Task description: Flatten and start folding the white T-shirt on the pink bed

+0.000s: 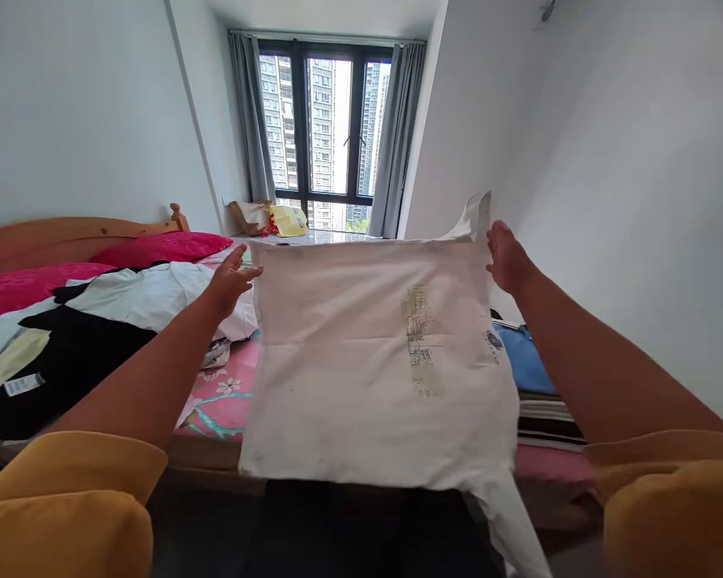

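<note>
A cream T-shirt is stretched sideways in front of me, with a greenish printed panel on it and a small dark print by its right edge. My left hand grips its upper left corner, thumb and fingers closed near the edge. At the upper right, my right hand is closed on the other end, where a folded piece of fabric sticks up. What looks like a sleeve hangs from the lower right corner. Cloth hides some of my fingertips.
Behind the shirt is a bed with a pink floral sheet. White and black clothes lie loose at left, near red pillows. Folded clothes are stacked at right. Paper bags sit by the window.
</note>
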Action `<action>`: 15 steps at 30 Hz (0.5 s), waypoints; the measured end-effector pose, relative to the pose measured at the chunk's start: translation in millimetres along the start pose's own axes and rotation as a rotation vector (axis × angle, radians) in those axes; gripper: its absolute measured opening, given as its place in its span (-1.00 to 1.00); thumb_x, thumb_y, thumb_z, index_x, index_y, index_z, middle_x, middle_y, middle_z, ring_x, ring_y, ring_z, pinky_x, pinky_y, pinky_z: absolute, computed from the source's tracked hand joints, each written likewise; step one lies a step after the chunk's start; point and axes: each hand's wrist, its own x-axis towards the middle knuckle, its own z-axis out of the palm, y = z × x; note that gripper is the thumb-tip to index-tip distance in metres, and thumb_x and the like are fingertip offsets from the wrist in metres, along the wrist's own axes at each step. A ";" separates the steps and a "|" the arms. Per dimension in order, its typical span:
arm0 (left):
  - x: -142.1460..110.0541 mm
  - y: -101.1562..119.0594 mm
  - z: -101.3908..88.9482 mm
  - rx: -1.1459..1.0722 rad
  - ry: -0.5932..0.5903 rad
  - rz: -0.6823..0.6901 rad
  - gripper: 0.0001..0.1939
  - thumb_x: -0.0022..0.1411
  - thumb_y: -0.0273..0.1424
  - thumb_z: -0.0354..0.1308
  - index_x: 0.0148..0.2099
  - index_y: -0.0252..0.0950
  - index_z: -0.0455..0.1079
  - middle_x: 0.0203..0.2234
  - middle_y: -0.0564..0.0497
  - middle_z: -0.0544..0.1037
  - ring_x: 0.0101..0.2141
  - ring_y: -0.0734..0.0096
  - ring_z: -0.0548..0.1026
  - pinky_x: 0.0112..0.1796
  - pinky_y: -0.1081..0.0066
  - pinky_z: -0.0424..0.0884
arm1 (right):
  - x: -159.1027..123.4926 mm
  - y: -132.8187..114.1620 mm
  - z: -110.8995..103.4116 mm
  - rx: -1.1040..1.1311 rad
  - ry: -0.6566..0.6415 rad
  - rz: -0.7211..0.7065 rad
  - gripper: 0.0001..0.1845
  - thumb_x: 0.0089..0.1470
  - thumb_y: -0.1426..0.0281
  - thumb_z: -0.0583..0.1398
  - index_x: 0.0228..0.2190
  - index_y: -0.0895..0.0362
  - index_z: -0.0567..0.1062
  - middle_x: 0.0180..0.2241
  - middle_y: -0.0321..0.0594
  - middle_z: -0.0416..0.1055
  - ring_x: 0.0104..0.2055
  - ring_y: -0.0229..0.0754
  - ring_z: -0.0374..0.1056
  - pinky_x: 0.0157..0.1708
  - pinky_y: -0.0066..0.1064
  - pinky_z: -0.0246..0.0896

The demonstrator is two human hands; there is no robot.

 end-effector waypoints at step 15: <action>-258.2 -238.9 -64.6 0.029 0.115 -0.905 -0.59 -0.08 -0.14 0.30 -0.24 -0.30 0.38 -0.41 -0.04 0.55 -0.36 0.17 0.51 -0.45 0.35 0.34 | -434.8 201.4 -36.9 -0.185 0.041 0.958 -0.48 -0.40 -0.06 0.21 -0.46 0.09 0.47 -0.37 -0.07 0.48 -0.18 0.17 0.39 -0.10 -0.07 0.28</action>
